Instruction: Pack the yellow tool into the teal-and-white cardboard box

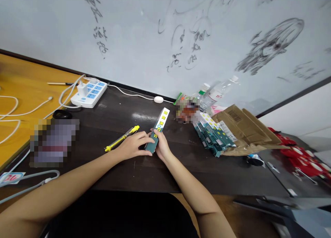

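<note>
A slim carton [161, 120], white at its far end and dark green at the near end, with yellow characters along it, is held tilted above the dark table [116, 176]. My right hand [162, 146] wraps around its lower right side. From the left, my left hand [137, 144] closes on the green near end, thumb below and fingers above. Just beyond my left hand lies a yellow and black pen-like tool [122, 138], flat on the table. Whether the carton's near flap is open or closed I cannot tell.
Similar green and white cartons [213, 134] are piled at the right, against a brown paper bag [243, 127]. Plastic bottles [217, 93] stand by the whiteboard [134, 41]. Left are a white power strip [90, 93], cables and a blurred-out item [55, 141].
</note>
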### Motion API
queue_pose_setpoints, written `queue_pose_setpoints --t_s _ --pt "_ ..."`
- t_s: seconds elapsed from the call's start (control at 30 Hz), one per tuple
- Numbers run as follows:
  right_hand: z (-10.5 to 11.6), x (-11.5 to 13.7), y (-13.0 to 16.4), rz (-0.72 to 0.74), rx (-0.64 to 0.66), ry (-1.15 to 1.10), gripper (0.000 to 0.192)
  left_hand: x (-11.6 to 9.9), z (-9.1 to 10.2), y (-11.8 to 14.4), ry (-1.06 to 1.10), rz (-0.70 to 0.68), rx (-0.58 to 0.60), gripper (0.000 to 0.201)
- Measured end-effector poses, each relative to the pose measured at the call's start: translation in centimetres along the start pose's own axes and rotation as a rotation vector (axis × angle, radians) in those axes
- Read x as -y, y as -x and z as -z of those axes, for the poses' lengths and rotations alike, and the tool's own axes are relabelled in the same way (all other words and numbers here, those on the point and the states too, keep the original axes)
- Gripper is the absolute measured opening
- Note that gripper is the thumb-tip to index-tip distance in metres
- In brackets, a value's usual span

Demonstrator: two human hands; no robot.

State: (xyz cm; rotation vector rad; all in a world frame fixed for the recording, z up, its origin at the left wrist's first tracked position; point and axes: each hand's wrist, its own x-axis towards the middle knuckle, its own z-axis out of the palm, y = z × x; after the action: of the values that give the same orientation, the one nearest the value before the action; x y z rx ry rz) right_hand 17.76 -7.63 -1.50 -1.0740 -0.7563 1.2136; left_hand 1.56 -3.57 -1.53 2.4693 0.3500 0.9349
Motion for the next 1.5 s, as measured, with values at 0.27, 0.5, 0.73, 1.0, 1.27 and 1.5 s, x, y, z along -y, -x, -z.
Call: queue_pose_setpoints --t_s 0.27,0.5,0.73,1.0,1.27,1.5 --pt "2.1 1.8 -0.4 0.394 0.142 0.654 0.024 0.5 1.0 -0.3 0.047 0.179 -0.5 0.043" --pt "3.6 2.9 -1.2 0.635 0.225 1.2 0.034 1.6 2.2 -0.9 0.133 0.267 -0.705 0.039" --pt "4.6 4.0 -1.2 0.659 0.252 1.432 0.041 1.9 2.4 -1.0 0.245 0.273 -0.659 0.029" --pt "4.5 4.0 -1.0 0.749 0.283 1.456 0.047 1.3 1.0 -0.9 0.244 0.231 -0.402 0.022" --pt "4.9 4.7 -1.3 0.784 0.324 1.567 0.039 2.7 2.6 -0.6 0.063 0.131 -0.165 0.038" --pt "4.8 4.5 -1.2 0.653 0.413 1.541 0.032 1.8 3.0 -0.7 -0.185 0.057 -0.005 0.04"
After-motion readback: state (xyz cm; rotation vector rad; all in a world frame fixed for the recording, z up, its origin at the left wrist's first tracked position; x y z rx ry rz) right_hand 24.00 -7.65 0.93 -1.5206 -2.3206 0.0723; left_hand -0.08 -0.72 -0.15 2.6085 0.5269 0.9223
